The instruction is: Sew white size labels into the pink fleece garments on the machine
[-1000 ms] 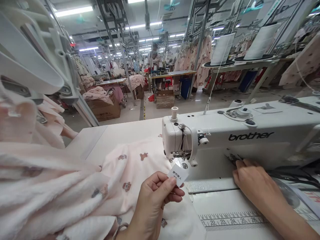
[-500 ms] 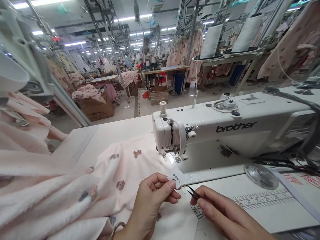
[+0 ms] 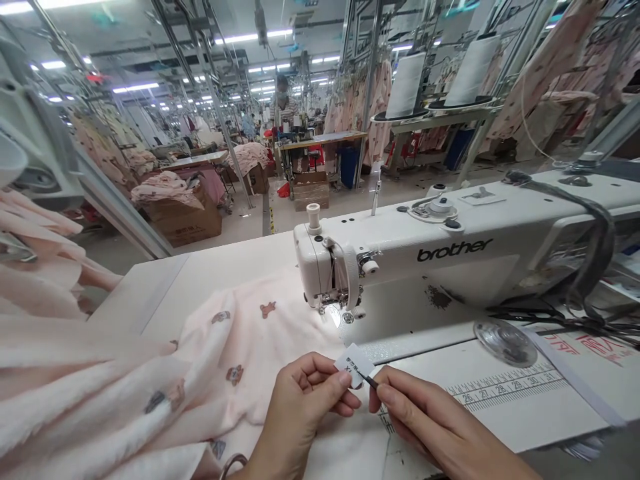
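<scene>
My left hand point(image 3: 313, 400) pinches a small white label point(image 3: 354, 363) with dark printed characters between thumb and fingers. From the right, my right hand point(image 3: 417, 407) grips slim dark tweezers point(image 3: 369, 381), whose pointed end lies against the label's printed face. Both hands are just in front of the needle area of a white sewing machine point(image 3: 390, 260). Pale pink plush fabric point(image 3: 260, 340) with small bear prints spreads under the machine head and to the left of my left hand.
A clear round disc point(image 3: 506, 343) sits on the table, right of a printed ruler scale point(image 3: 505, 388). Black cords lie behind it. White thread cones point(image 3: 407, 87) stand beyond the machine. Cardboard boxes point(image 3: 185, 217) and a person point(image 3: 285, 107) are farther back.
The tweezers' tips were apart beside the label; now they are together and on it. My right hand has moved left, closer to my left hand. The view has shifted slightly.
</scene>
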The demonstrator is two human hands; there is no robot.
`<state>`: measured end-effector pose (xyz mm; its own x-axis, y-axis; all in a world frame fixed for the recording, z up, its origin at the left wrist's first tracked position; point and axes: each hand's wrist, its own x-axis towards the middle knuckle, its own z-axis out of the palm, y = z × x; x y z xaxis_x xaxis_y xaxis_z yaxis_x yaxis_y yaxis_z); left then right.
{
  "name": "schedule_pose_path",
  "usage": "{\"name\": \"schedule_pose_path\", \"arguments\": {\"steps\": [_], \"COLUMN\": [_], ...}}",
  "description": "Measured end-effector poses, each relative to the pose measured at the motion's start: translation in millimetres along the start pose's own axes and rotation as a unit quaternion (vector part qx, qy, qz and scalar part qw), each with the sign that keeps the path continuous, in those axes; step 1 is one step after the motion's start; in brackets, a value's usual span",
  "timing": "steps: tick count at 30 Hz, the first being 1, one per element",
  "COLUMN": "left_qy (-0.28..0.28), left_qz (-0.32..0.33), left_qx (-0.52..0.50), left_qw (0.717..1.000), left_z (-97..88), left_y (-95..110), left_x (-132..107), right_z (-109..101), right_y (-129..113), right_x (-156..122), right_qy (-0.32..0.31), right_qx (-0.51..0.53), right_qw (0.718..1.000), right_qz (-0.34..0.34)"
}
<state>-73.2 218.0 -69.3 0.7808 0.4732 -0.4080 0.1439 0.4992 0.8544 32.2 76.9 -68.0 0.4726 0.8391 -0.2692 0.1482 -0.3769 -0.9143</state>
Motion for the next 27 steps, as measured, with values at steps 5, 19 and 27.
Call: {"name": "schedule_pose_path", "arguments": {"steps": [5, 19, 27], "left_qy": [0.001, 0.018, 0.065], "left_qz": [-0.005, 0.001, -0.021], "left_qx": [0.012, 0.017, 0.092], "left_qw": [1.000, 1.000, 0.993], "left_z": [0.2, -1.9, 2.0], "left_y": [-0.1, -8.8, -10.5], "left_x": [-0.3, 4.8, 2.0], "right_z": [0.7, -47.2, -58.4], "right_y": [0.0, 76.9, 96.4], "right_x": [-0.7, 39.7, 2.4], "right_qy": [-0.007, 0.362, 0.378], "right_qx": [-0.007, -0.384, -0.363], "right_qw": [1.000, 0.836, 0.803], "right_qz": [-0.006, -0.151, -0.283]}}
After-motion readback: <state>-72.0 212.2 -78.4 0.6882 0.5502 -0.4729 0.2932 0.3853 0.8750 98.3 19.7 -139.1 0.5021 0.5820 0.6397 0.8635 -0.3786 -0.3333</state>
